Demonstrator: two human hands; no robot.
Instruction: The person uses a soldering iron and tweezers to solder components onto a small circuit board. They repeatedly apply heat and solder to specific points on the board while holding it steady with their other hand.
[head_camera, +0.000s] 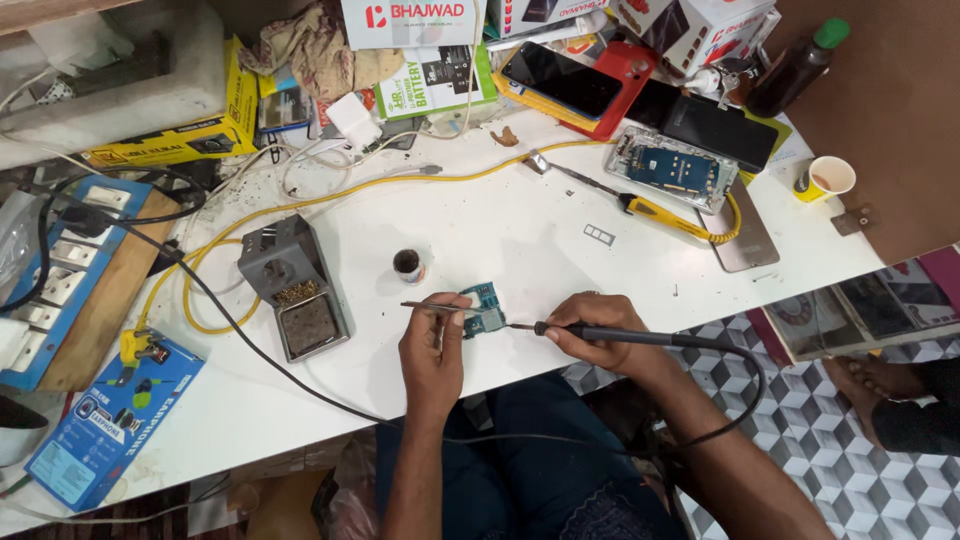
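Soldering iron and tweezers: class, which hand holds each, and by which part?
The right hand grips the soldering iron by its dark handle, near the tip. The left hand pinches the tweezers along their arms.

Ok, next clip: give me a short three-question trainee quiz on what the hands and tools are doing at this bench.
1. True or false: the right hand holds the soldering iron with its tip at the small circuit board.
2. Which tool does the left hand hold over the board? A) scissors B) tweezers C) a brush
3. Fill in: the grey soldering iron stand lies on the white table to the ___ of the left hand, from the person's own side.

Key
1. True
2. B
3. left
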